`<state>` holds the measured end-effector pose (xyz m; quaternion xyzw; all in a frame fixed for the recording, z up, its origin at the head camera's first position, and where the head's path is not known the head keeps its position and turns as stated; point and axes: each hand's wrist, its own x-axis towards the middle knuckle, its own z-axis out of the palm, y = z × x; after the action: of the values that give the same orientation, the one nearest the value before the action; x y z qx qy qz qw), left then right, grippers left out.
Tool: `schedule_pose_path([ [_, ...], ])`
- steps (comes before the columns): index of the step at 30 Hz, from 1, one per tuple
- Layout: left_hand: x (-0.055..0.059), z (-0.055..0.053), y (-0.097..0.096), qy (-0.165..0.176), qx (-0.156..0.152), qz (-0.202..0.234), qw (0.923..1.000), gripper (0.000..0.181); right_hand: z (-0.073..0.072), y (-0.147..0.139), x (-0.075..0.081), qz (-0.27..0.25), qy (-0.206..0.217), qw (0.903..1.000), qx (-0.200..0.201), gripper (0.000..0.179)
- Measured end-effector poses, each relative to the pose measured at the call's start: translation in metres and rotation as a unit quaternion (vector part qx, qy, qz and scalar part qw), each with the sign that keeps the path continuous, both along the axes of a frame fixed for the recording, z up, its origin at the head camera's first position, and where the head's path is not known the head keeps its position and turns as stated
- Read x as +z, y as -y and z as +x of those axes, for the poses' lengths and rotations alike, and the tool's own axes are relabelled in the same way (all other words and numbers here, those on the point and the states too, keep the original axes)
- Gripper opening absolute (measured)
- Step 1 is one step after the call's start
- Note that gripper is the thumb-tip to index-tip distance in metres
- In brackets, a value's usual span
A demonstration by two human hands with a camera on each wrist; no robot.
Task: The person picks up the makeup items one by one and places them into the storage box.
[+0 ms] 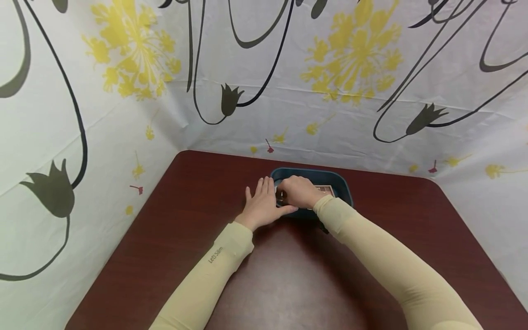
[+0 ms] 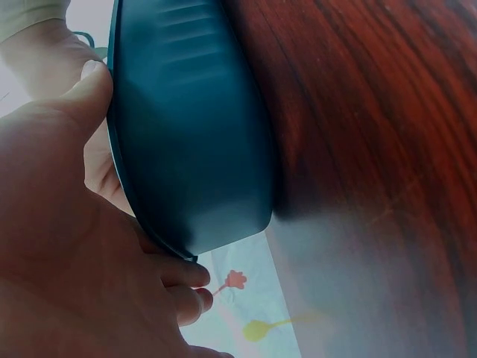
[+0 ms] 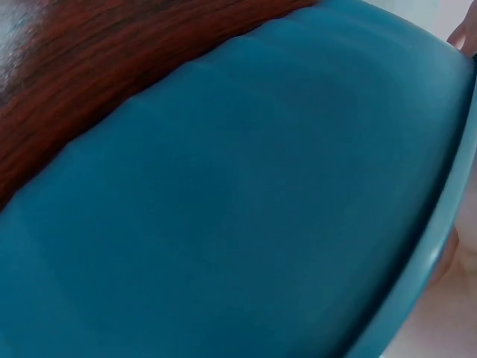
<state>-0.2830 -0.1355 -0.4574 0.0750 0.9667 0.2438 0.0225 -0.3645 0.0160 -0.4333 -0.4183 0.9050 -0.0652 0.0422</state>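
A teal plastic basket [image 1: 345, 190] stands near the far edge of the table. My left hand [image 1: 264, 206] lies along its left end with straight fingers, and the thumb reaches over the near rim. The left wrist view shows that thumb against the rim of the basket [image 2: 194, 134]. My right hand [image 1: 299, 190] is down inside the basket with curled fingers, holding a small dark glossy thing [image 1: 282, 195] with a golden glint; its kind is unclear. A palette with brownish pans [image 1: 326, 189] lies in the basket, partly hidden by my right hand.
The dark red-brown wooden table [image 1: 288, 275] extends around the basket. White cloth with yellow flowers and dark tulips [image 1: 255, 133] hangs close behind the far edge and along the sides. In the right wrist view, the basket's wall [image 3: 223, 186] fills most of the picture.
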Motion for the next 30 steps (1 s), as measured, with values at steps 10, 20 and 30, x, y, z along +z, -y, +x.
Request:
schedule_pose_path([
  [10, 0.000, 0.000, -0.001, -0.001, -0.001, -0.003, 1.0000, 0.122, 0.002, -0.002, 0.000, 0.006, 0.026, 0.9994, -0.021, 0.016],
  [20, 0.002, 0.001, -0.005, -0.007, -0.002, -0.008, 0.9999, 0.122, 0.005, -0.007, 0.000, -0.015, 0.027, 0.9992, -0.025, 0.022],
  [30, 0.002, 0.000, -0.003, -0.003, -0.008, -0.005, 1.0000, 0.124, 0.005, -0.013, 0.000, -0.025, 0.036, 0.9986, -0.031, 0.021],
])
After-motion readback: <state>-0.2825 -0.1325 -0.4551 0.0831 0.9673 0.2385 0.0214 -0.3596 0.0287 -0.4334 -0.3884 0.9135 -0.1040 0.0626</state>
